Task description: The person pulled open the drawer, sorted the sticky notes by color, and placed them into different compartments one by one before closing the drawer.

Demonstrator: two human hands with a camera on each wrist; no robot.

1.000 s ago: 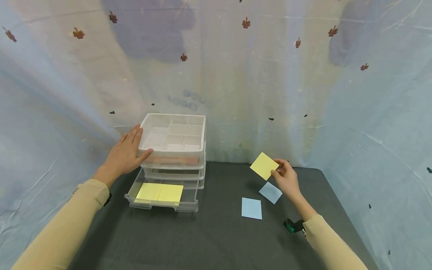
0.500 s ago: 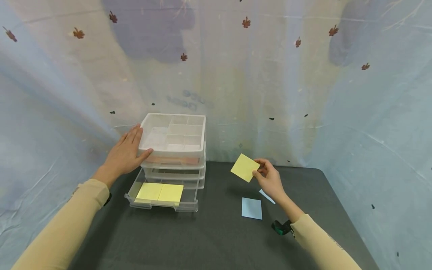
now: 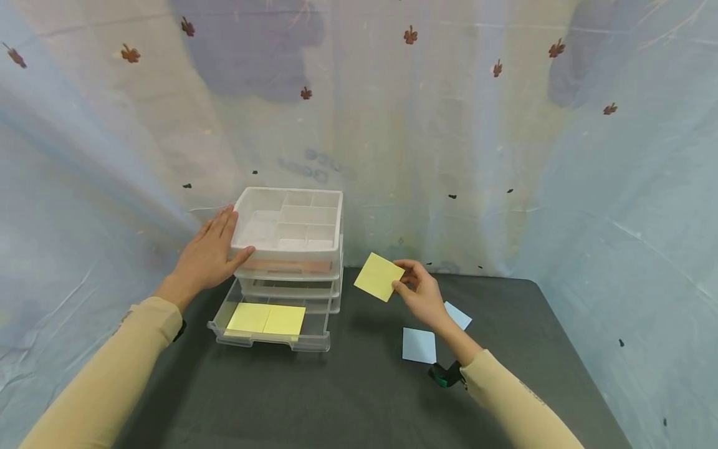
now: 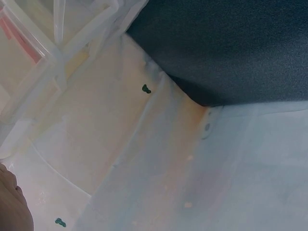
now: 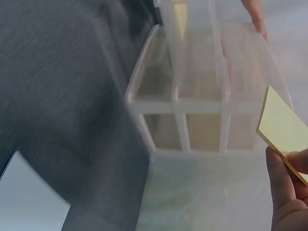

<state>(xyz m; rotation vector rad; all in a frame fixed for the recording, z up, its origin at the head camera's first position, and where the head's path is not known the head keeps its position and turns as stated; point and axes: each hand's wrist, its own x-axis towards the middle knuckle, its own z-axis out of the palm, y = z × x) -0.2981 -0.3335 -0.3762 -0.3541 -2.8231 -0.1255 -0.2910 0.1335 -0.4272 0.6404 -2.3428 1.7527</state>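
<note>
My left hand (image 3: pixel 206 259) rests with straight fingers against the left side of the white drawer unit (image 3: pixel 285 251), its thumb at the front edge. The unit's lowest drawer (image 3: pixel 260 338) is pulled out, and two yellow note pads (image 3: pixel 247 317) lie side by side in it. To the right of the unit, above the table, my right hand (image 3: pixel 423 298) pinches another yellow pad (image 3: pixel 378 277) by its right corner. In the right wrist view that yellow pad (image 5: pixel 285 126) shows its edge between thumb and fingers of the right hand (image 5: pixel 288 192).
On the dark table (image 3: pixel 359 386) a blue pad (image 3: pixel 419 345) lies below the right forearm, and a second blue pad (image 3: pixel 458 315), partly hidden by the arm, lies farther right. A patterned curtain (image 3: pixel 370 125) hangs behind the table. An orange item shows in the top drawer.
My right hand has carried the yellow pad leftward, closer to the drawer unit. The left hand and the open drawer have stayed in place.
</note>
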